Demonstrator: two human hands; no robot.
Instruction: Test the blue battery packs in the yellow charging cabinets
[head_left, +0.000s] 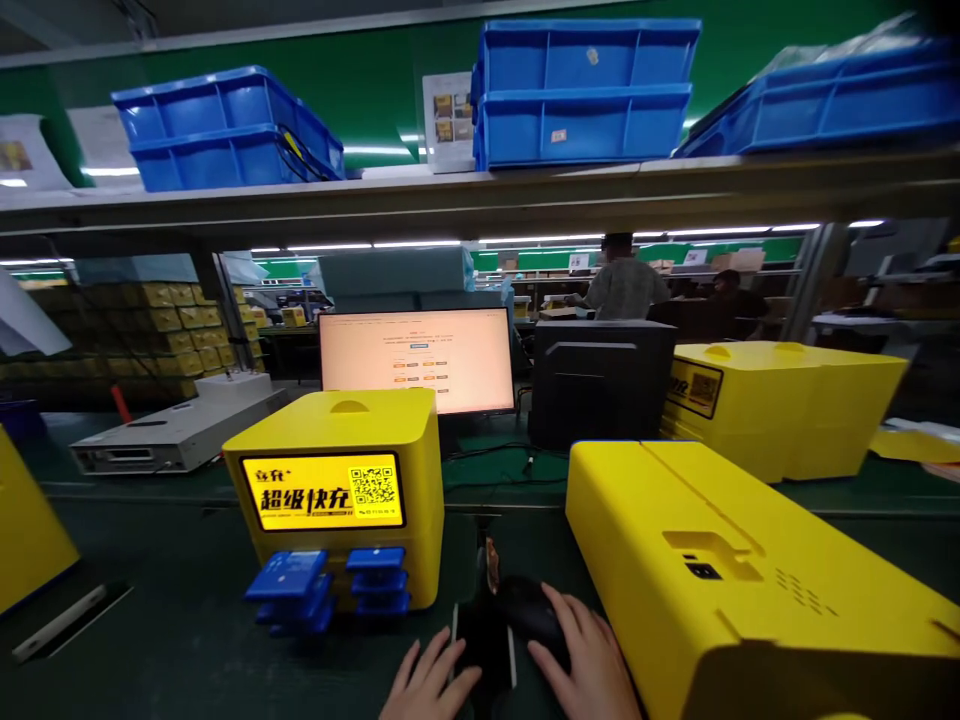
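Observation:
My right hand (589,660) rests over a black computer mouse (529,610) at the bottom centre of the bench. My left hand (427,685) touches a flat black device (484,650) with pale edges, lying just left of the mouse. Directly behind the hands stands a yellow charging station (341,440) with a lit screen and several blue power banks (289,580) sticking out of its slots. A lit monitor (417,358) stands behind it. A second yellow station (750,560) lies on its side to my right.
More yellow housings (780,400) sit at the back right, and part of one (26,530) at the left edge. A black box (600,378) stands beside the monitor, a grey unit (176,432) at left. Blue bins (585,90) line the overhead shelf. People work in the background.

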